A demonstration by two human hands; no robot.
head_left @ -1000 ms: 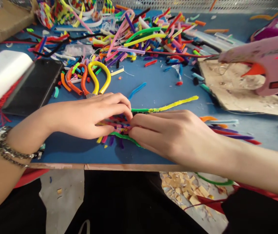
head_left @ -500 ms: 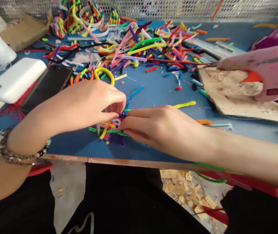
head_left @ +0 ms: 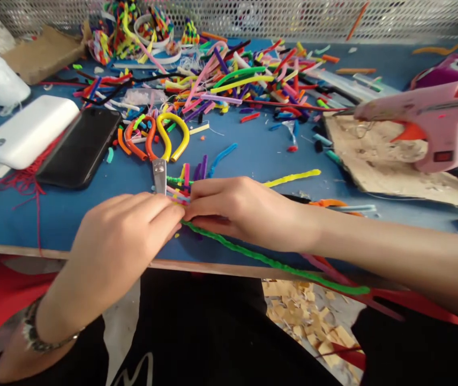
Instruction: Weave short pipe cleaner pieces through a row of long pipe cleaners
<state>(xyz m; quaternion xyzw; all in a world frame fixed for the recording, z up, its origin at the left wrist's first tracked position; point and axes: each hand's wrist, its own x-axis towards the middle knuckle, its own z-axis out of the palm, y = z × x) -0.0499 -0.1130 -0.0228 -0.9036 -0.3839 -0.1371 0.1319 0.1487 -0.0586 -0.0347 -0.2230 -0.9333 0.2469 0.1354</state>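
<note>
At the front edge of the blue table, two hands meet over a small bundle of coloured fuzzy stems (head_left: 178,194) that lies flat on the tabletop. The right hand (head_left: 245,212) has its fingertips closed on the bundle's near right side. The left hand (head_left: 128,230) comes in from the left, fingers bent and drawn together against the near edge; its tips are hidden from me, so I can't tell whether it pinches anything. A long green stem (head_left: 269,261) runs from between the hands, beneath the right forearm, past the table edge. Just beyond the left hand lie scissors (head_left: 159,170) with one orange and one yellow handle, blades pointing toward the bundle. A black phone (head_left: 80,147) rests further left, beside a white power bank (head_left: 28,131). Off to the right, a pink glue gun (head_left: 433,118) sits over a cardboard sheet (head_left: 377,166).
</note>
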